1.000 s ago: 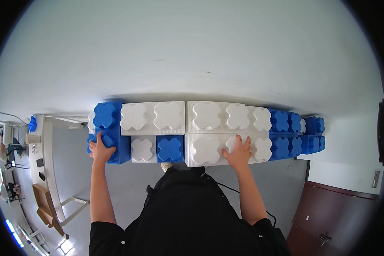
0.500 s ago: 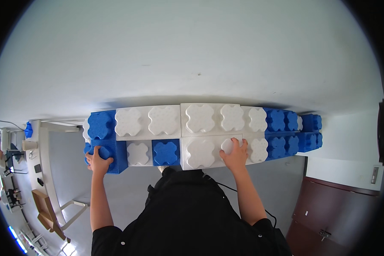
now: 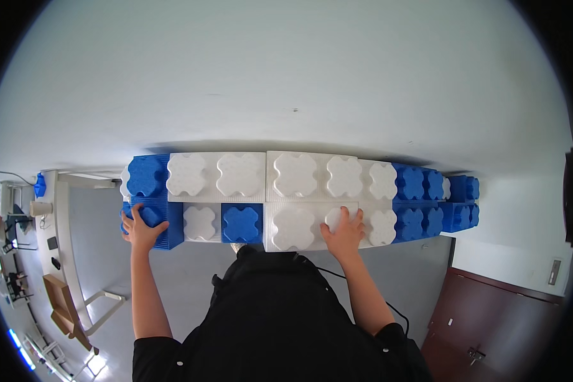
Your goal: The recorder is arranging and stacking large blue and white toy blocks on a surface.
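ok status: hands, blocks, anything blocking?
Left hand flat on the blue end block. Right hand flat on the white double block. Nothing gripped. Nothing in the way.

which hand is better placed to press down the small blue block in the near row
Left, probably. The left hand rests on the blue end block, nearer the small blue block; the right hand lies on a white block.

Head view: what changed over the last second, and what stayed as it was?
Hardly anything. The left hand slid slightly outward along the blue end block; the right hand stays flat on the white block. Nothing was grasped or released. The blue and white block wall looks unchanged.
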Demonstrator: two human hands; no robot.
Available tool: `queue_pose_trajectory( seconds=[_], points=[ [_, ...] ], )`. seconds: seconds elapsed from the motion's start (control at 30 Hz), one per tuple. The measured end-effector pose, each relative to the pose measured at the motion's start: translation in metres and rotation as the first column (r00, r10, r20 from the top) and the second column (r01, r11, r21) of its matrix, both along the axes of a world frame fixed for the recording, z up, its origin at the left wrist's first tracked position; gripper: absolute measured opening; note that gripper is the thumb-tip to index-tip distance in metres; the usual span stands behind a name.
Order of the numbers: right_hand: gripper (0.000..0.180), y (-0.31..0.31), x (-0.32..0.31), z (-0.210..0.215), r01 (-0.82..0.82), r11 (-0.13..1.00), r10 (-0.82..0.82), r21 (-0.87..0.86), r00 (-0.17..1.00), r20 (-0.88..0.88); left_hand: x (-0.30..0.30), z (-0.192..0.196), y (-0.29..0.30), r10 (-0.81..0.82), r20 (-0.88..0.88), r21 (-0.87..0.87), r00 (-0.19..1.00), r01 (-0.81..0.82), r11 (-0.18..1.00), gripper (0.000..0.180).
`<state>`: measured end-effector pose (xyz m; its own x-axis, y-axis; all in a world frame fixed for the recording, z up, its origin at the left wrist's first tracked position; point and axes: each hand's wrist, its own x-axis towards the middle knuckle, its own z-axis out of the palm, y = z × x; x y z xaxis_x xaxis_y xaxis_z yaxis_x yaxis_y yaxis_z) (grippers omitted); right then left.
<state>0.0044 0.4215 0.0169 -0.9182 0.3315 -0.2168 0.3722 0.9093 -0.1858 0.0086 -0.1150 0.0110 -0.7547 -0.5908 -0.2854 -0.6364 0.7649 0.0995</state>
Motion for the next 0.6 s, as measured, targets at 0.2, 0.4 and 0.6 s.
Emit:
queue_pose_trajectory(
  seconds=[0.2, 0.4, 0.6],
  points=[
    [0.094, 0.023, 0.000, 0.020, -0.151, 0.983, 0.158, -0.109, 0.986, 0.061, 0.006, -0.032, 0.072, -0.351, -0.530, -0.197, 0.772, 0.290, 0.936, 0.059],
    [0.082, 0.053, -0.005, 0.026, -0.372, 0.924, 0.377, -0.093, 0.925, 0.044, -0.008, 0.024, 0.276, -0.633, -0.621, 0.271, 0.462, 0.885, 0.379, 0.048],
    [0.061, 0.125, -0.028, -0.013, -0.251, 0.944, 0.195, -0.215, 0.948, -0.251, -0.024, 0.032, 0.367, -0.916, -0.359, 0.069, 0.180, 0.984, 0.167, 0.096]
  ],
)
